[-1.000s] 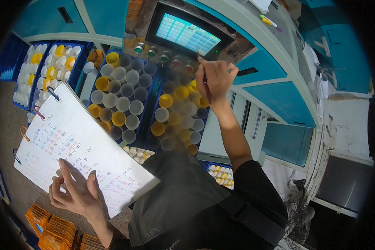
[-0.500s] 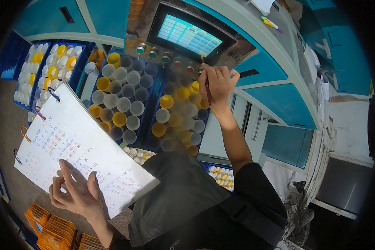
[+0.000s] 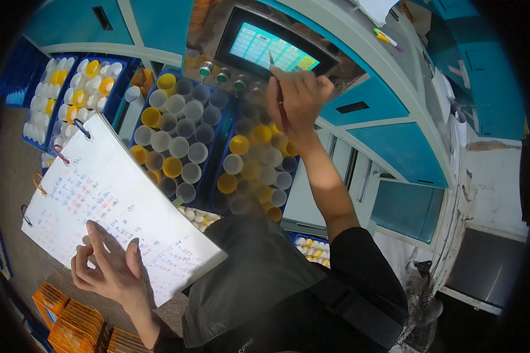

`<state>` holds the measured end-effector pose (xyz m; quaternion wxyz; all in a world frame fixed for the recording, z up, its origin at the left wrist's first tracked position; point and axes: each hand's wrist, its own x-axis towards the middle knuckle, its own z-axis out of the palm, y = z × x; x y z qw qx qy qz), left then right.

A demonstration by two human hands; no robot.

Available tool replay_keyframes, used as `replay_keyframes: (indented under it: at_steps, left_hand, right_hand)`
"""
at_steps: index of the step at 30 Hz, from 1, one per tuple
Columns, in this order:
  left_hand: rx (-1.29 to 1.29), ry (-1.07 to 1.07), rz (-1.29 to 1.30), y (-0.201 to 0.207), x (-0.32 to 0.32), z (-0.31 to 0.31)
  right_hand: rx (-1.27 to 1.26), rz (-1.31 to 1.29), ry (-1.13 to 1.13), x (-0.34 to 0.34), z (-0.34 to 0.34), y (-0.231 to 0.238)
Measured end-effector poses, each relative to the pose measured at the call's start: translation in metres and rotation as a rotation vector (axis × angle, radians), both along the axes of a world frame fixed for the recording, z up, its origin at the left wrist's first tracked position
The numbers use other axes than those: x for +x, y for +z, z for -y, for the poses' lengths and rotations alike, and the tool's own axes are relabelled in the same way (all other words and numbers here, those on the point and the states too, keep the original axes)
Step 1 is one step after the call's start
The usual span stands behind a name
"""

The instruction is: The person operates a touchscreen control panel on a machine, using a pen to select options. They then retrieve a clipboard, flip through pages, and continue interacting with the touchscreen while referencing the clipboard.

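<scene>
Mostly curled, the right hand (image 3: pixel 300 100) holds what seems a pen (image 3: pixel 283 113).

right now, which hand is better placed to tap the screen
Probably the right hand: its dark red pen points up at the lit screen, while the left hand is farther off, over the ring-bound pages.

Floor: dull grey-brown (image 3: pixel 12 182), at left | Furniture: teal cabinet doors (image 3: pixel 394 150) with dark handles (image 3: pixel 352 108), set in a pale grey frame (image 3: pixel 388 70) | Wall: white (image 3: pixel 494 176), stained, far right, dark panel (image 3: pixel 483 265) below | Lower right: wire-guarded fan (image 3: pixel 421 312) | Light: wall brighter than floor
</scene>
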<state>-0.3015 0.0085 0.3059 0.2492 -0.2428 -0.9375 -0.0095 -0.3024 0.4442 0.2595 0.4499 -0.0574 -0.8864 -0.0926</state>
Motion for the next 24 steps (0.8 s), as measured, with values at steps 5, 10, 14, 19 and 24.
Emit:
replay_keyframes:
  at_steps: [5, 10, 14, 19, 24]
  left_hand:
    - [-0.008, -0.023, -0.008, 0.0, -0.001, 0.002]
    - [-0.003, -0.024, -0.007, 0.001, -0.002, 0.001]
    - [0.004, -0.017, 0.011, 0.001, -0.001, 0.0]
    - [0.004, -0.02, 0.016, 0.001, 0.0, 0.001]
    - [-0.016, -0.02, 0.008, 0.001, -0.001, 0.002]
  right_hand:
    - [-0.021, 0.055, 0.02, 0.013, -0.004, -0.013]
    - [-0.02, 0.037, -0.011, 0.008, -0.006, -0.016]
    - [-0.05, 0.0, -0.028, 0.019, -0.007, -0.008]
    - [-0.047, 0.021, -0.094, 0.032, -0.011, -0.005]
    - [-0.031, 0.092, -0.043, 0.027, -0.007, -0.012]
